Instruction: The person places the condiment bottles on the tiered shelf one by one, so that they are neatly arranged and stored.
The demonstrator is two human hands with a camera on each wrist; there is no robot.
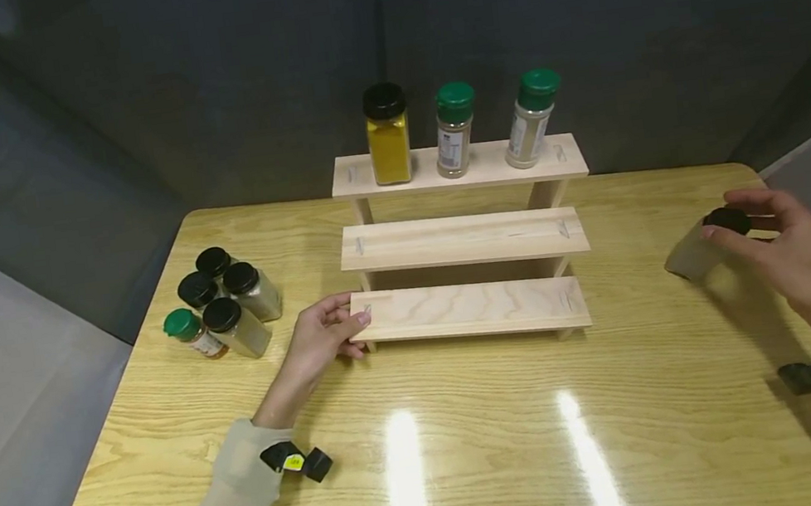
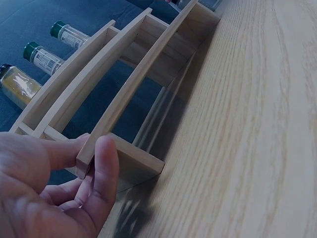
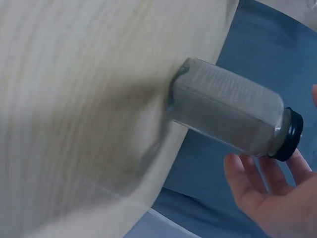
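Right hand: the right hand (image 1: 797,258) sits at the right edge of the head view, fingers loosely spread and curved over the black cap of a spice jar (image 1: 705,245); fingertips seem to touch the cap, but a firm grip cannot be told.
Spice jar: it stands near the table's right edge, tilted, its base on the table (image 1: 485,427) and its cap leaning toward the hand. In the right wrist view the jar (image 3: 233,111) lies in the centre, with the fingers (image 3: 257,178) just below and beside its cap.
Left hand: the left hand (image 1: 324,333) is left of centre, thumb and fingers pinching the left end of the lowest step of a wooden rack (image 1: 467,279).
Rack: three steps at centre; the top step holds three jars (image 1: 454,126).
Other jars: five jars (image 1: 223,300) cluster at the left of the table.
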